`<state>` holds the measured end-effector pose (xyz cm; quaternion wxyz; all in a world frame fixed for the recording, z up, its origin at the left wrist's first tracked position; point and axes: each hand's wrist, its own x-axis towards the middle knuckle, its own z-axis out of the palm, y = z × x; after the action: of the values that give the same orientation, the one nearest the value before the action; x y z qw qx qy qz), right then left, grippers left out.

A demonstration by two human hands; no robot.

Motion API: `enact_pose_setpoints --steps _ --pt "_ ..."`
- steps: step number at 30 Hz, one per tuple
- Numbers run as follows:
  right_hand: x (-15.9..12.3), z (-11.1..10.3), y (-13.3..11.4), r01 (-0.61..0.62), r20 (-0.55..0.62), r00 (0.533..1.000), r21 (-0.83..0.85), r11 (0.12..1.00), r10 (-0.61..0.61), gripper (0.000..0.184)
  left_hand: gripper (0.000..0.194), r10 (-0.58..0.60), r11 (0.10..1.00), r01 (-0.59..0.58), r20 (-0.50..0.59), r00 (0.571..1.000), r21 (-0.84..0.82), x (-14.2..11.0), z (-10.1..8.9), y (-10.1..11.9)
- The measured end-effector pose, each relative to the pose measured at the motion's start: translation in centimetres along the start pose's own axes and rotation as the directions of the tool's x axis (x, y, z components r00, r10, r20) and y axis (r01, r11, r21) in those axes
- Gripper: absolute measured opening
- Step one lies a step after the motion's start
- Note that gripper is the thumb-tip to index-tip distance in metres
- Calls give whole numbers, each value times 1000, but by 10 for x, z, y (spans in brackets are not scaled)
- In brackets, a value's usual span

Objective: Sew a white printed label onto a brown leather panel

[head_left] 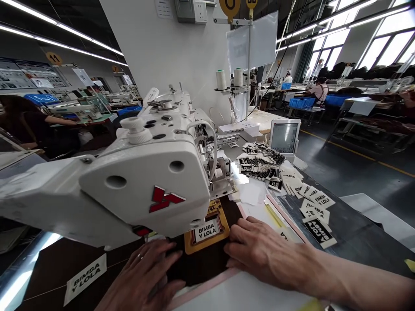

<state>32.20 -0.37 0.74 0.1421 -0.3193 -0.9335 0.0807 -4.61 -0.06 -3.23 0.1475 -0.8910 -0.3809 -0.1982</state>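
A dark brown fabric piece point(194, 268) lies under the white sewing machine head point(145, 185). On it rests a yellow frame point(194, 246) around a white label point(207, 230) reading BIMBA Y LOLA. My left hand point(145, 272), with a ring, lies over the fabric left of the frame, its fingers extended and thumb apart. To the frame's right, my right hand point(256, 246) has its fingers curled down at the fabric's edge; the fingertips are partly hidden. The needle area is partly hidden behind the machine head.
A loose white label point(86, 278) lies at lower left. Piled labels point(261, 160) and spread labels point(314, 196) cover the right of the dark table. A small screen point(285, 137) stands behind them, near two thread cones point(221, 80). Other people sit at machines farther off.
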Motion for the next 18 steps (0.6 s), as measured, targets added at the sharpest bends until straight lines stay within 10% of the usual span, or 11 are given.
enact_pose_setpoints --steps 9,18 --pt "11 8 -8 119 -126 984 -57 991 -125 25 26 247 968 -248 -19 969 -48 31 -20 -5" --pt "19 -12 -30 254 -1 967 -54 966 -255 19 36 309 948 -302 60 949 -98 -7 -37 -21"
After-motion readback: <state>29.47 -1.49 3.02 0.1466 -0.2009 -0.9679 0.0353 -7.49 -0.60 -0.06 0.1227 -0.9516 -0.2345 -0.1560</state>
